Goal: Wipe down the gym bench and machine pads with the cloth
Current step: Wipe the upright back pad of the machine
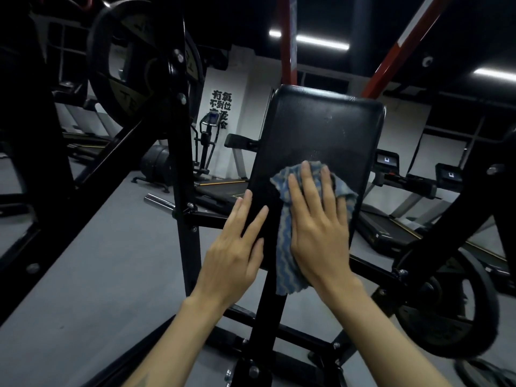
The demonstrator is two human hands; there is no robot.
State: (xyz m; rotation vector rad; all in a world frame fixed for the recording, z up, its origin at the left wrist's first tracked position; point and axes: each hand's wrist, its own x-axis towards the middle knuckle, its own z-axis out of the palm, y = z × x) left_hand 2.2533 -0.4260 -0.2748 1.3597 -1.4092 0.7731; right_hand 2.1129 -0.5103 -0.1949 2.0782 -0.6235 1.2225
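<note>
**Cloth flat against the black pad**

Cloth (pixel 284 263) of blue-grey weave, marked with pale wavy stripes and frayed along its edges, lies spread on the lower right part of a black padded surface (pixel 321 129). Its upper part bunches into soft folds above and to the right of the fingertips, while a long strip hangs down past the pad's lower edge, ending in a ragged hem beside the right wrist.

The right hand (pixel 318 227) presses the cloth flat onto the pad, fingers straight and slightly spread, palm down, gripping nothing. The left hand (pixel 234 252) rests on the pad's left edge just beside the cloth, fingers straight and close together, their tips lying over the rim; it holds nothing either.

The pad is tall, with rounded corners, tilted away from the camera, and its vinyl skin is glossy, with fine pale specks and a faint smear across the middle above the cloth. It is mounted on a black steel frame (pixel 187 219) with bolted joints.

A weight plate (pixel 139 65) hangs at upper left, another (pixel 446 303) at lower right. Red struts (pixel 287 51) rise behind the pad. Treadmills (pixel 391 224) stand on the grey floor (pixel 97 261) beyond, near a white wall with black lettering (pixel 222 107).
</note>
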